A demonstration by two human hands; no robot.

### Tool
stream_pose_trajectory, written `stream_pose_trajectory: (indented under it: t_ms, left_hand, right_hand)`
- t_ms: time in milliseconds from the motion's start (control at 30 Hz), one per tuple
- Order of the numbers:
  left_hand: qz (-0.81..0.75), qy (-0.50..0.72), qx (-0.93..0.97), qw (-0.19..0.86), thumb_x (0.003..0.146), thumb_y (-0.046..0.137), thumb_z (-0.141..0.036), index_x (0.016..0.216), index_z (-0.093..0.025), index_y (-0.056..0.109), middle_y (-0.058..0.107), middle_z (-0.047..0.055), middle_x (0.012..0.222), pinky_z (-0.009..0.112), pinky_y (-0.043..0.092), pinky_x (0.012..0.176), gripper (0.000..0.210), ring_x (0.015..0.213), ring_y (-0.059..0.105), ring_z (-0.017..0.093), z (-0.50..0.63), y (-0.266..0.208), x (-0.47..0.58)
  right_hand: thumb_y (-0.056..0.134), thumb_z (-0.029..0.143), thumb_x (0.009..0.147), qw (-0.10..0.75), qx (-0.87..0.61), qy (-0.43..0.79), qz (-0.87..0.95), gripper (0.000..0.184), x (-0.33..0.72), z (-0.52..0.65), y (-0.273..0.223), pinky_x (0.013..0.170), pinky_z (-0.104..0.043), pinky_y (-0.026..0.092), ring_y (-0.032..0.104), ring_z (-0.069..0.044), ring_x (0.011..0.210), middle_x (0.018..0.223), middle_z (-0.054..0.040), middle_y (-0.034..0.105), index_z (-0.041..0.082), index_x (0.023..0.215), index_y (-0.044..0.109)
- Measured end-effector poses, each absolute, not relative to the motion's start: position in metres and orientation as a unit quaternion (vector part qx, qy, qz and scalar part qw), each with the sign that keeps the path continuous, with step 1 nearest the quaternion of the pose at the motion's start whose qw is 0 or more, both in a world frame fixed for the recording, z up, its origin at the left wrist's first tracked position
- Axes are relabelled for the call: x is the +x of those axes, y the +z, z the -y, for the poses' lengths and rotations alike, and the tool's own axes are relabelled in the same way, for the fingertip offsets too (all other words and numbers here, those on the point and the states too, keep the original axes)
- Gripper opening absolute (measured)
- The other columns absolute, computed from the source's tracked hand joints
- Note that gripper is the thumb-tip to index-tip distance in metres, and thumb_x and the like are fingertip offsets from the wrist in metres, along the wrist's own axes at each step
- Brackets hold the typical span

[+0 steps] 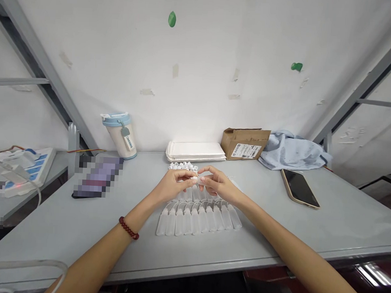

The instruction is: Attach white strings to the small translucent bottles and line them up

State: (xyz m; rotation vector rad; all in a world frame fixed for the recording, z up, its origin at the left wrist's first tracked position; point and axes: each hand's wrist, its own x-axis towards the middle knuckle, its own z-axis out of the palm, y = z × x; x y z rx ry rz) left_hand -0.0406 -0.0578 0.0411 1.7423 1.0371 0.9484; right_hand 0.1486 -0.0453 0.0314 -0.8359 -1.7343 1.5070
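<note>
My left hand point(172, 183) is closed, thumb and fingers pinching a small white cap point(194, 178). Facing it, my right hand point(221, 186) grips a small translucent plastic bottle point(201, 180), mostly hidden by the fingers. Cap and bottle meet between the two hands; whether they are joined I cannot tell. Just beyond lies a pile of loose white caps point(183, 166). Below my hands, a front row of translucent squeeze bottles point(194, 221) lies side by side on the grey table point(127, 259). A second row of bottles point(188, 194) is partly covered by my hands.
At the back stand a blue-lidded tumbler point(122, 136), a stack of white packets point(195, 151) and a cardboard box point(244, 144). A light blue cloth point(290, 151) and a phone point(300, 188) lie right. Left are a blurred purple item point(98, 177) and a power strip point(33, 173).
</note>
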Motion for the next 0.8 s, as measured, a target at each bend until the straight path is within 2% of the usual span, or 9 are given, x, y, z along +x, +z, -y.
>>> stream_pose_trajectory:
  t_ms: [200,333,500,600,800]
  left_hand:
    - [-0.472,0.342,0.698,0.415,0.08,0.051,-0.054,0.066,-0.014,0.066,0.061,0.003,0.066,0.02,0.039,0.043,0.044,0.052,0.05,0.011,0.0547,0.0351,-0.0404]
    - [-0.441,0.331,0.721,0.42,0.079,0.053,-0.049,0.073,-0.015,0.069,0.064,0.002,0.069,0.021,0.042,0.049,0.037,0.053,0.049,0.011,0.0562,0.0374,-0.0408]
    - [-0.414,0.35,0.737,0.405,0.08,0.055,-0.041,0.082,-0.017,0.071,0.069,0.004,0.083,0.024,0.046,0.061,0.028,0.071,0.057,0.016,0.0591,0.0414,-0.0405]
    - [-0.408,0.359,0.734,0.407,0.08,0.055,-0.041,0.085,-0.018,0.07,0.069,0.005,0.085,0.025,0.047,0.061,0.029,0.072,0.057,0.016,0.0589,0.04,-0.04]
    - [-0.455,0.344,0.705,0.422,0.08,0.052,-0.05,0.072,-0.015,0.065,0.057,0.0,0.057,0.021,0.042,0.048,0.039,0.05,0.049,0.01,0.0617,0.041,-0.0368]
  right_hand:
    - [0.056,0.044,0.082,0.335,-0.331,0.564,0.678,0.031,0.1479,0.0491,0.0358,0.042,-0.02,0.023,0.03,-0.006,0.046,0.065,0.0038,0.055,0.02,0.102,0.047]
    - [0.056,0.045,0.082,0.329,-0.326,0.571,0.678,0.033,0.1488,0.0477,0.0337,0.043,-0.02,0.022,0.029,-0.005,0.045,0.064,0.004,0.054,0.021,0.102,0.047]
    - [0.055,0.047,0.083,0.321,-0.31,0.605,0.659,0.032,0.1509,0.0445,0.0297,0.043,-0.02,0.021,0.026,-0.005,0.044,0.065,0.0046,0.053,0.022,0.102,0.047]
    - [0.055,0.047,0.083,0.324,-0.313,0.607,0.655,0.031,0.1504,0.0445,0.0311,0.042,-0.02,0.02,0.025,-0.004,0.043,0.064,0.005,0.053,0.022,0.101,0.047]
    - [0.054,0.048,0.083,0.316,-0.319,0.581,0.679,0.034,0.1485,0.0479,0.0366,0.041,-0.02,0.022,0.029,-0.005,0.043,0.063,0.0045,0.054,0.021,0.101,0.047]
